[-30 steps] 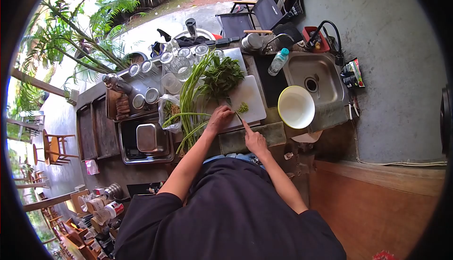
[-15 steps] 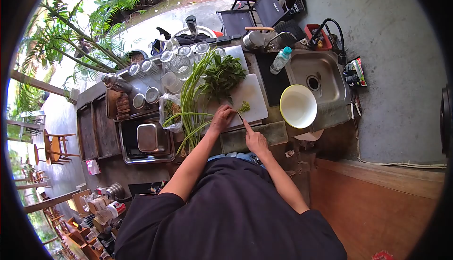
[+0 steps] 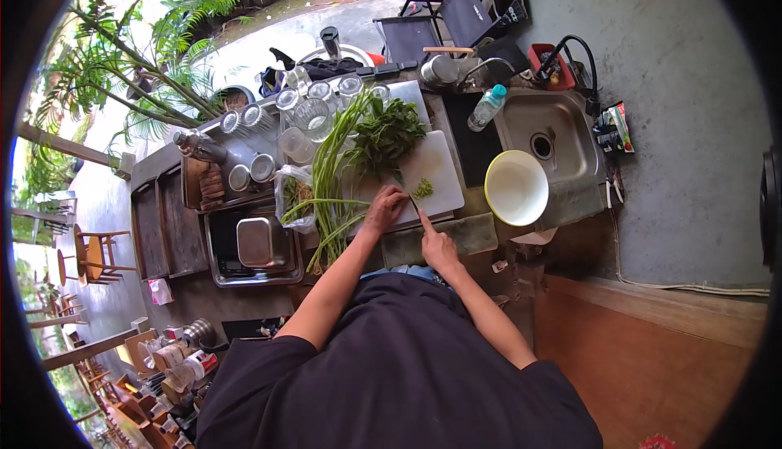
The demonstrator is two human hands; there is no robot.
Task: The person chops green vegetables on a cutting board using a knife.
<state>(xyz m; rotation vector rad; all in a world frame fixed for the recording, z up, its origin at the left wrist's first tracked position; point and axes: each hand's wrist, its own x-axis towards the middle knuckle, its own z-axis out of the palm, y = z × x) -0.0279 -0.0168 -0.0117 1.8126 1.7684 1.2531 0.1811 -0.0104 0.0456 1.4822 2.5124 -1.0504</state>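
Note:
On the white cutting board (image 3: 444, 173), my left hand (image 3: 385, 208) is closed around the ends of some long beans (image 3: 330, 168), whose lengths trail off to the left. My right hand (image 3: 439, 250) grips a knife (image 3: 416, 204), its blade beside the left fingertips. The knife handle is mostly hidden in the hand. A small heap of chopped green pieces (image 3: 423, 189) lies just beyond the blade. Farther back on the board rests a bunch of leafy greens (image 3: 387, 133), partly against the beans.
To the right stand a white bowl with a yellow rim (image 3: 489, 196), a steel sink (image 3: 509, 111) and a water bottle (image 3: 486, 108). Glass jars (image 3: 314, 119), a plastic bag (image 3: 291, 192) and a metal tray (image 3: 257, 278) are on the left. A folded cloth (image 3: 468, 237) lies along the front edge.
Both hands stay at the board in almost the same place, with the knife shifting only slightly. The chopped heap looks the same.

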